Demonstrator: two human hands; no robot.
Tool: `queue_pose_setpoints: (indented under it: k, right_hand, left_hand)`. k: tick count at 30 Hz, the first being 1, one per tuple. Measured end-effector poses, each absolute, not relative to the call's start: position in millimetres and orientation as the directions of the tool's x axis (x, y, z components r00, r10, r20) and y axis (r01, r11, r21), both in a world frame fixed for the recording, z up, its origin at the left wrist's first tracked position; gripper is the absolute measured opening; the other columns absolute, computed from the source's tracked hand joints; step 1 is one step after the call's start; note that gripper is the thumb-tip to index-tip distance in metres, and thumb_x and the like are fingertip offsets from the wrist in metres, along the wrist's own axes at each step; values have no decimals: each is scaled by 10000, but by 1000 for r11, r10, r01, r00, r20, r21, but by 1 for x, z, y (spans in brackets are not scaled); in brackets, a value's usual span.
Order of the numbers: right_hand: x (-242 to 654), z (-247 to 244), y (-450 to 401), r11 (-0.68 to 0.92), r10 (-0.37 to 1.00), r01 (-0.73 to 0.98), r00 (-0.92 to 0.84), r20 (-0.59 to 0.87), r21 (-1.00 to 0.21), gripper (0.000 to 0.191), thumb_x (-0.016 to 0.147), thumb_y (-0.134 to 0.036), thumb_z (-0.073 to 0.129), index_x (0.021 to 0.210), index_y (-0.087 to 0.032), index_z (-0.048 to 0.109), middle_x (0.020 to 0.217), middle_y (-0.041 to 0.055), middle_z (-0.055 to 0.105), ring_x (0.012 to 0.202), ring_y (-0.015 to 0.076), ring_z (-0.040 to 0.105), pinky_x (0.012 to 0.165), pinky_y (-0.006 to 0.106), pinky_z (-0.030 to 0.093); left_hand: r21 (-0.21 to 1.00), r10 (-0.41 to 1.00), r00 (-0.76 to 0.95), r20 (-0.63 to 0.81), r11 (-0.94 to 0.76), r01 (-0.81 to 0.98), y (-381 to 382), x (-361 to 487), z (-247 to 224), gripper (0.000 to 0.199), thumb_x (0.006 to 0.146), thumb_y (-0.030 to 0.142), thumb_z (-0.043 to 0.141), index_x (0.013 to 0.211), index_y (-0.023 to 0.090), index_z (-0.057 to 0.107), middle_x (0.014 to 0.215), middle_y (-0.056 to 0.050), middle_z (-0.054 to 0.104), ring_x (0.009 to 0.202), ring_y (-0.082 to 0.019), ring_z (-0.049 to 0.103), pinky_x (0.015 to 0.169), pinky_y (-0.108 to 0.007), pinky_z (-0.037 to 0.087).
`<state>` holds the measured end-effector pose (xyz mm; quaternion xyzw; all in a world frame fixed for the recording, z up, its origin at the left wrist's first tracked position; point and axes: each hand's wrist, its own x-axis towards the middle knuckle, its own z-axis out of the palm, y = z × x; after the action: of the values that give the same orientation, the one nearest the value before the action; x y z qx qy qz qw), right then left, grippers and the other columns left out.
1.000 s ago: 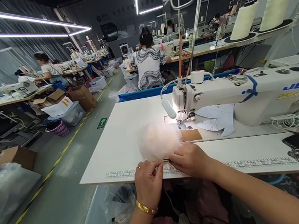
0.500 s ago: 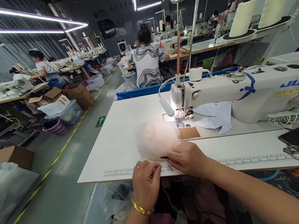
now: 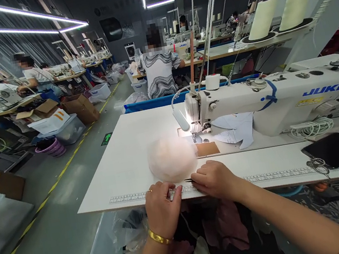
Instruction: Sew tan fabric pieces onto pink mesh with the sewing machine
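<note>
A fluffy, pale pink-white piece [image 3: 172, 159] lies on the white table in front of the sewing machine needle area. My left hand [image 3: 162, 204] is at its lower left edge, fingers bent on the tabletop and thumb held apart from them. I see nothing between that thumb and the fingers. From the right, my right hand [image 3: 214, 181] closes around a small dark pointed tool [image 3: 189, 180]; its thin tips point left, just below the fluff. Most of this tool is hidden in the hand, so its kind is unclear.
The sewing machine [image 3: 233, 99] stands behind, with paper pattern pieces [image 3: 236, 128] under its arm. A black phone [image 3: 337, 149] and keys [image 3: 317, 166] lie at right. A printed ruler [image 3: 126, 198] runs along the table's front edge. Below sits a plastic bin [image 3: 101, 253]. A co-worker [image 3: 159, 72] sits ahead.
My left thumb has parted from the fingertips it was pinched against. The dark tool's thin tips now show more clearly beyond my right fingers. The whole view has shifted slightly.
</note>
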<state>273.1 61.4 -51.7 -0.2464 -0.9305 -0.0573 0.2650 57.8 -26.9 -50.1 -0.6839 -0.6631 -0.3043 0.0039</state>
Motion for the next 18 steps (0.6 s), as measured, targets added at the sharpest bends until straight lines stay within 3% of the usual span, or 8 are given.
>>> queue_pose_setpoints:
  k: [2, 4, 8, 13, 18]
  right_hand:
    - [270, -53, 61, 865, 441, 500, -724, 531, -37, 277, 998, -214, 513, 731, -182, 577, 615, -15, 595, 565, 134, 419, 620, 328, 217]
    - [269, -52, 61, 860, 455, 507, -710, 537, -57, 274, 999, -215, 516, 733, -182, 573, 618, -15, 599, 564, 134, 421, 622, 328, 218]
    - [272, -52, 56, 867, 455, 490, -702, 547, -92, 298, 1013, -220, 491, 725, -190, 558, 618, -9, 595, 560, 138, 433, 622, 332, 209]
    - [273, -64, 53, 873, 457, 464, -665, 591, -153, 305, 1037, -205, 439, 754, -208, 555, 630, -3, 606, 569, 159, 482, 616, 317, 237]
    - [264, -70, 53, 905, 388, 405, -661, 642, -131, 252, 1032, -197, 448, 805, -231, 552, 638, -11, 627, 560, 172, 549, 585, 290, 298]
  left_hand:
    - [308, 863, 15, 504, -197, 931, -22, 64, -52, 37, 922, 261, 716, 918, 225, 721, 798, -25, 664, 801, -249, 592, 765, -376, 403]
    - [210, 834, 100, 543, -249, 945, -18, 69, -54, 46, 935, 218, 695, 961, 240, 726, 827, -32, 668, 814, -260, 581, 774, -387, 394]
    - [115, 833, 148, 534, -245, 963, -17, 73, -57, 138, 965, 170, 627, 857, 227, 692, 811, -46, 642, 785, -264, 544, 752, -401, 375]
    - [236, 861, 106, 497, -252, 939, -27, 69, -63, 166, 927, 71, 585, 842, 210, 614, 895, -50, 652, 847, -244, 559, 771, -392, 383]
    - [355, 836, -3, 549, -230, 906, -34, 64, -78, 151, 891, 82, 591, 863, 231, 595, 878, -35, 651, 840, -235, 557, 760, -395, 367]
